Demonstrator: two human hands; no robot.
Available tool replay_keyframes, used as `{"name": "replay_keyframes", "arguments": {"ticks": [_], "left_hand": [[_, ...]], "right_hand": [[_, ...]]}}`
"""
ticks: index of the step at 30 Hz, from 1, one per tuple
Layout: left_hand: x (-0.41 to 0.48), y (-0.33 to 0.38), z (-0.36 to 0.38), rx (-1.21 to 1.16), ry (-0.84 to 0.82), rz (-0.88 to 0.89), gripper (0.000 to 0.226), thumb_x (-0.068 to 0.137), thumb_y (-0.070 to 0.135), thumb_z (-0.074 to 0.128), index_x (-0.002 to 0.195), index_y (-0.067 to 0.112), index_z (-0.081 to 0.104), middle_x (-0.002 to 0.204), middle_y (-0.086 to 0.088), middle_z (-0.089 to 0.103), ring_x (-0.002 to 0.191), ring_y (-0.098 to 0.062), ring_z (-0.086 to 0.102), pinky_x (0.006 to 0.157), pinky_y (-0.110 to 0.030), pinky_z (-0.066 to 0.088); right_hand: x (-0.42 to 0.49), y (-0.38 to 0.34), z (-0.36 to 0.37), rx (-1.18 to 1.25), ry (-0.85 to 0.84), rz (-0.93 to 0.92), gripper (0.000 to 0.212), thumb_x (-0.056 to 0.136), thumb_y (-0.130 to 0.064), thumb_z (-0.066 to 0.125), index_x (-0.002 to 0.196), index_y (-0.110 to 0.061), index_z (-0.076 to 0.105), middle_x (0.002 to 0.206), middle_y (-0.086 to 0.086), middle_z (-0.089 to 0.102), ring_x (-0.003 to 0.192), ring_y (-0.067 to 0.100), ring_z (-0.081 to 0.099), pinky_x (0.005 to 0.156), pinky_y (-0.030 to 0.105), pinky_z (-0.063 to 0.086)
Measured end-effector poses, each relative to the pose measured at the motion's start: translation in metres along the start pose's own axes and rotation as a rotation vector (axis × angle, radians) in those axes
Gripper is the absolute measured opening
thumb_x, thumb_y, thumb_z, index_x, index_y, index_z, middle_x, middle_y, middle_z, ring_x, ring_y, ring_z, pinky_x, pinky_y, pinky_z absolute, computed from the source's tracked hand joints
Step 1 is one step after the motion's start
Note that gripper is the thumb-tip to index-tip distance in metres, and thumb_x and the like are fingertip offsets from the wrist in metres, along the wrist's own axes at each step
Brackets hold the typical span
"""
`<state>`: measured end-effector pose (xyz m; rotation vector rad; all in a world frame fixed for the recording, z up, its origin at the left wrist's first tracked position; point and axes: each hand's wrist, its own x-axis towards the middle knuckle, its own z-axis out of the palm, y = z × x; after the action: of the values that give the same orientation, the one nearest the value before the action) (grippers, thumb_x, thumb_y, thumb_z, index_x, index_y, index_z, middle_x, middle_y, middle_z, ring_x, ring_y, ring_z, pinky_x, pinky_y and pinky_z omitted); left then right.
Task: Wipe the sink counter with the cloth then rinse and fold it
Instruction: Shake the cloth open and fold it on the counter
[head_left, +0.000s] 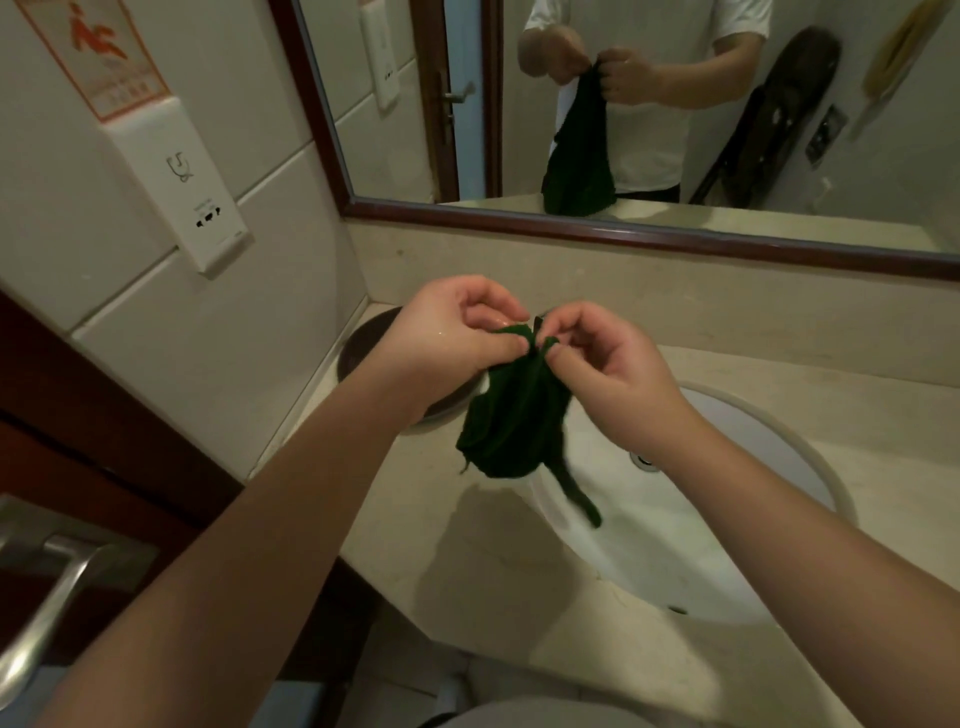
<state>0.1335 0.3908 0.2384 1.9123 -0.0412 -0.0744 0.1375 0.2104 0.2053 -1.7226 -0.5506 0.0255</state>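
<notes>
Across the back of the scene, a wood-framed mirror (649, 238) runs above a pale stone upstand and reflects a person in a white shirt holding a dark green cloth at chest height. To its left, the tiled wall (67, 218) carries a white wall panel (187, 192) with a socket. Below lies the beige stone desk (467, 561), into which an oval white sink (675, 561) is set at right of centre. A dark round dish (363, 338) stands on the desk in the left rear corner, partly hidden behind the left forearm. A metal door handle (47, 587) shows, blurred, at the lower left edge. The cloth (514, 421), dark green and bunched, hangs in the air over the left rim of the sink, clear of the desk; a thin strand trails from it over the basin, and whether its tip touches the basin cannot be told. Both hands meet at the top edge of the cloth, close together: the left hand (452, 338) pinches it between thumb and curled fingers, and the right hand (602, 358) pinches it likewise, its other fingers loosely bent. A small round overflow fitting (644, 460) sits in the sink wall beside the right wrist.
</notes>
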Motion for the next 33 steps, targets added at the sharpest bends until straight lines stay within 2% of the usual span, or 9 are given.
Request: {"name": "replay_keyframes", "arguments": {"ticks": [3,6,8,11,18,21,26,31,33], "left_hand": [[-0.003,0.002,0.006,-0.152,-0.014,0.014,0.028,0.078,-0.005,0.073,0.098,0.014,0.066,0.078,0.002,0.075,0.077,-0.011,0.073,0.073,-0.026,0.055],[-0.006,-0.004,0.004,-0.36,-0.032,-0.011,0.032,0.079,-0.014,0.065,0.101,0.009,0.065,0.091,-0.007,0.076,0.09,-0.022,0.073,0.081,-0.034,0.056],[-0.007,-0.01,0.005,-0.49,-0.01,-0.031,0.032,0.081,-0.017,0.06,0.102,0.008,0.064,0.09,-0.007,0.077,0.088,-0.021,0.073,0.079,-0.033,0.055],[-0.01,-0.013,0.01,-0.541,0.045,-0.023,0.029,0.086,-0.013,0.057,0.105,0.008,0.061,0.086,-0.006,0.076,0.083,-0.018,0.073,0.075,-0.03,0.056],[-0.009,-0.007,0.01,-0.262,0.185,0.111,0.023,0.081,-0.014,0.065,0.081,0.009,0.064,0.064,0.003,0.072,0.064,-0.007,0.07,0.063,-0.019,0.054],[-0.007,-0.006,0.01,-0.196,0.19,0.096,0.022,0.081,-0.007,0.07,0.078,0.015,0.073,0.068,0.005,0.074,0.067,-0.006,0.07,0.065,-0.019,0.054],[-0.005,-0.011,0.007,-0.103,0.173,0.052,0.027,0.085,0.0,0.068,0.094,0.025,0.075,0.09,0.0,0.077,0.09,-0.016,0.073,0.088,-0.039,0.057],[-0.01,-0.006,0.009,-0.07,0.121,0.106,0.033,0.088,-0.005,0.061,0.108,0.02,0.067,0.078,0.006,0.076,0.081,-0.009,0.072,0.084,-0.031,0.055],[-0.009,-0.004,0.009,-0.039,0.121,0.121,0.037,0.088,-0.004,0.061,0.115,0.021,0.064,0.078,0.007,0.076,0.081,-0.009,0.073,0.087,-0.034,0.056]], "right_hand": [[0.0,-0.007,0.007,0.033,0.046,0.004,0.014,0.087,-0.01,0.06,0.088,-0.024,0.064,0.078,0.009,0.059,0.073,0.027,0.057,0.067,0.038,0.049],[0.002,-0.013,0.006,0.033,0.105,0.013,0.016,0.087,-0.008,0.064,0.087,-0.024,0.065,0.08,0.005,0.061,0.075,0.021,0.057,0.07,0.034,0.051],[0.003,-0.016,0.005,0.014,0.11,0.014,0.015,0.087,-0.006,0.066,0.087,-0.021,0.065,0.078,0.003,0.061,0.073,0.016,0.057,0.068,0.029,0.052],[0.003,-0.02,0.007,-0.018,0.115,0.019,0.015,0.085,-0.007,0.069,0.086,-0.022,0.066,0.076,-0.004,0.062,0.07,0.011,0.058,0.067,0.024,0.053],[0.008,-0.025,0.009,-0.096,0.139,0.101,0.012,0.079,-0.01,0.074,0.082,-0.019,0.068,0.071,-0.006,0.063,0.068,0.009,0.059,0.065,0.021,0.053],[0.011,-0.029,0.009,-0.097,0.113,0.1,0.01,0.078,-0.005,0.075,0.081,-0.013,0.069,0.073,-0.001,0.065,0.067,0.006,0.058,0.066,0.021,0.053],[0.013,-0.027,0.007,-0.075,0.112,0.162,0.012,0.078,-0.003,0.075,0.078,-0.014,0.07,0.071,0.002,0.067,0.064,0.009,0.062,0.065,0.027,0.057],[0.013,-0.025,0.007,-0.095,0.156,0.18,0.013,0.076,-0.006,0.077,0.074,-0.016,0.069,0.072,0.006,0.068,0.063,0.011,0.061,0.065,0.031,0.058],[0.013,-0.026,0.008,-0.1,0.164,0.192,0.013,0.075,-0.008,0.078,0.075,-0.016,0.068,0.072,0.006,0.067,0.063,0.011,0.059,0.066,0.033,0.058]]}}
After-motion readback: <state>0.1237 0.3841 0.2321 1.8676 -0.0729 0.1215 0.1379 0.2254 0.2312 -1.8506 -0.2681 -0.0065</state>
